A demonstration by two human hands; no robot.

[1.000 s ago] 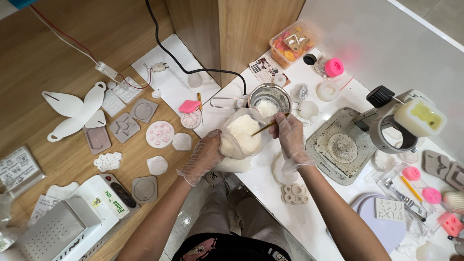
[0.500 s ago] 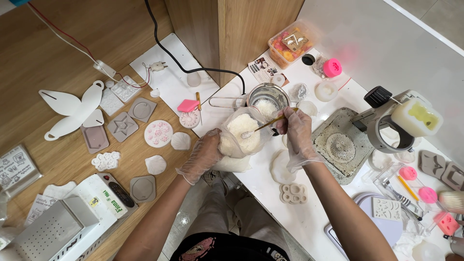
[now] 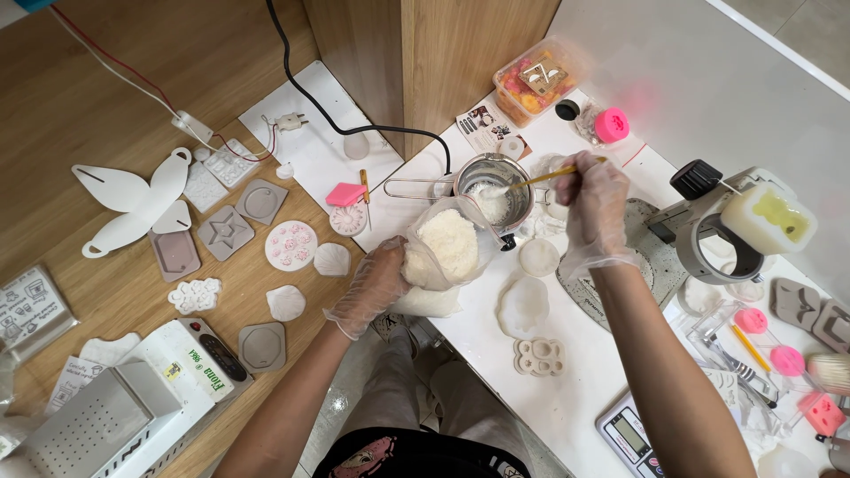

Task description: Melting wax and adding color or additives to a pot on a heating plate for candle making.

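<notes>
My left hand (image 3: pixel 375 285), in a clear glove, grips a clear plastic bag of white flakes (image 3: pixel 445 244) and holds it upright at the white table's edge. Gloved too, my right hand (image 3: pixel 595 204) holds a thin gold spoon (image 3: pixel 542 176) by its handle. The spoon's bowl, loaded with white flakes, is over a small steel pot (image 3: pixel 496 181) with a long handle, which has white flakes in it. The pot stands just behind the bag.
Grey and white moulds (image 3: pixel 228 233) lie on the wooden table at left, with a white sealer machine (image 3: pixel 124 403). A black cable (image 3: pixel 354 124) runs to the pot. At right are a round stand (image 3: pixel 708 239), pink moulds (image 3: pixel 770 341), a scale (image 3: pixel 629 438) and a box of coloured pieces (image 3: pixel 531 80).
My right hand lifted the spoon out of the bag and moved it up and right over the pot. The left hand and the bag stayed put.
</notes>
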